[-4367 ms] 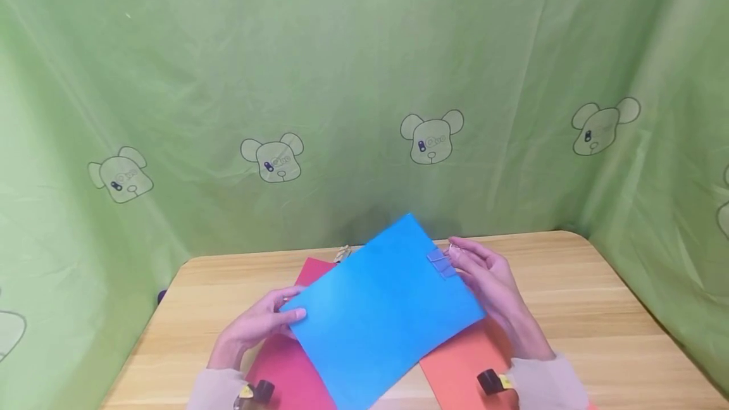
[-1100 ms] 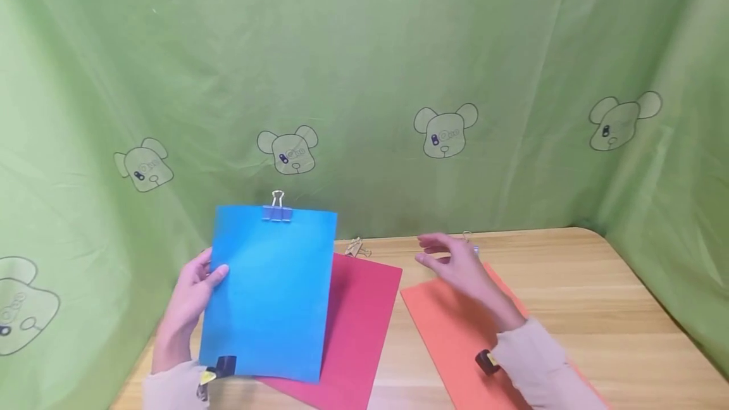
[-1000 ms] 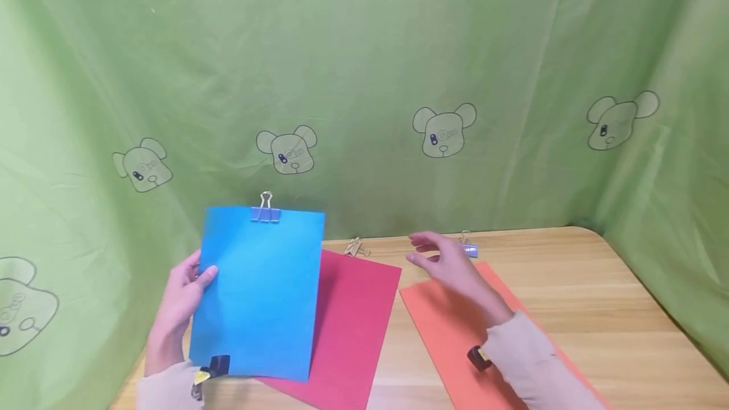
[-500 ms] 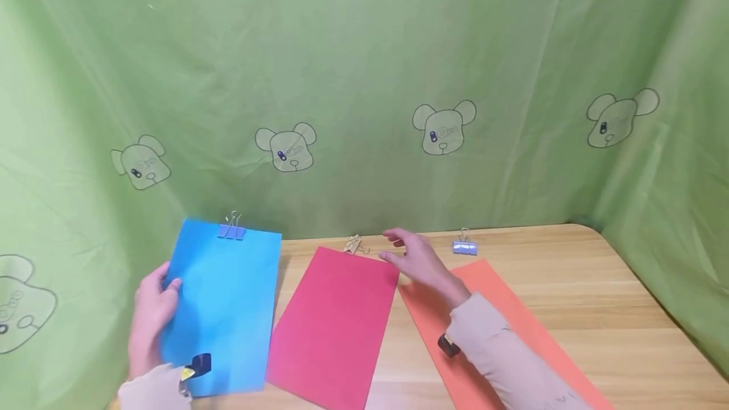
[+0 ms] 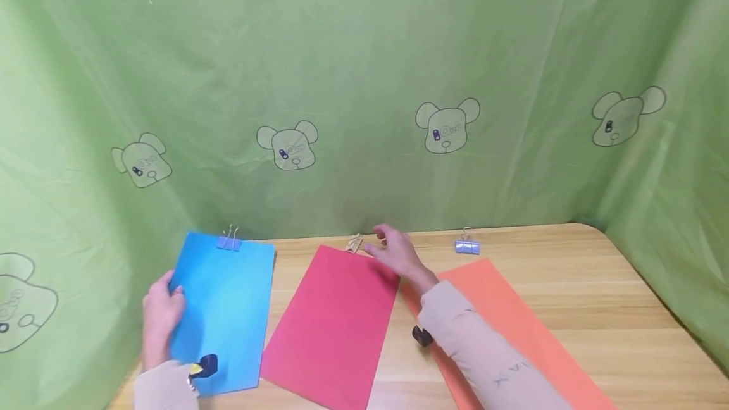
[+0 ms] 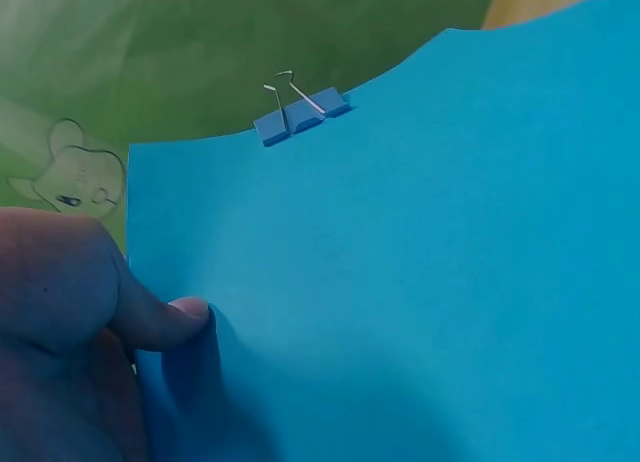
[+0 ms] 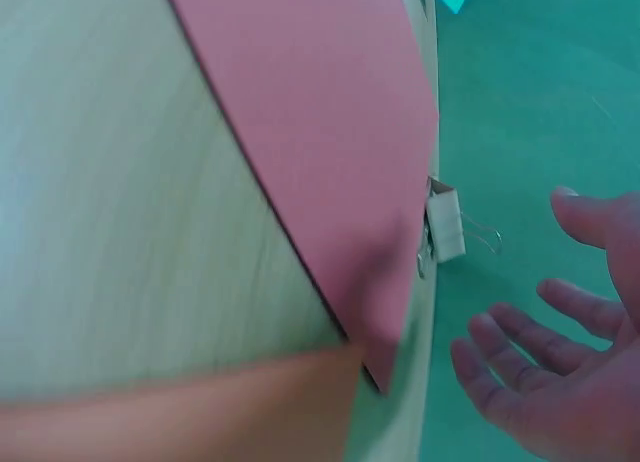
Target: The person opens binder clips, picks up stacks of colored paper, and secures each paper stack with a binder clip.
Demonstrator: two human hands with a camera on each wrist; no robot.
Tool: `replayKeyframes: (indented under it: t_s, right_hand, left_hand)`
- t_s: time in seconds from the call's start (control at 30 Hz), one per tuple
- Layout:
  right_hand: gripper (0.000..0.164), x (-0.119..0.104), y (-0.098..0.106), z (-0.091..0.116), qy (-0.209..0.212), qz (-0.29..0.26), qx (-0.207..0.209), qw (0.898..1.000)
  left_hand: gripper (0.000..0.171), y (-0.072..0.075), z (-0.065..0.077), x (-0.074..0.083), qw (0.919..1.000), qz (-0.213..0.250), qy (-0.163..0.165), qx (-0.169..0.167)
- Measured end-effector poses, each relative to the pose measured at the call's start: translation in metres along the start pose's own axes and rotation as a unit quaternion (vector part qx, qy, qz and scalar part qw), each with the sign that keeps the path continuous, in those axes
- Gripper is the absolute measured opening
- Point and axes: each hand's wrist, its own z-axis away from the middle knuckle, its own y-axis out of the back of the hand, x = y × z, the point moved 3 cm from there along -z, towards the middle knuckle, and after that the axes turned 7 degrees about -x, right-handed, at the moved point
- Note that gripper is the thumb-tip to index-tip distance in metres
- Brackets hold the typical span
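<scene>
My left hand pinches the left edge of a blue sheet of paper, its thumb on the front face. At the sheet's top edge sits a purple-blue binder clip with its wire handles up. My right hand is held out with relaxed fingers and nothing in them, over the top right corner of a red sheet. Just left of its fingertips, behind the red sheet's top edge, lies a beige binder clip.
An orange sheet lies under my right forearm. Another purple-blue binder clip stands near the far edge of the wooden table. Behind the table hangs a green curtain with bear heads on it.
The blue sheet, now clipped, has moved left and down from over the red sheet to the table's left side. My right hand let go of its clip and moved left toward the beige clip.
</scene>
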Motion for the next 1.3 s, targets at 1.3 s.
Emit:
replayKeyframes:
  t_s: [1.3]
  right_hand:
    - [0.025,0.003,-0.032,-0.052,-0.175,0.004,0.048,0.983]
  left_hand:
    - [0.047,-0.028,-0.017,-0.042,0.9967,0.047,0.051,-0.042]
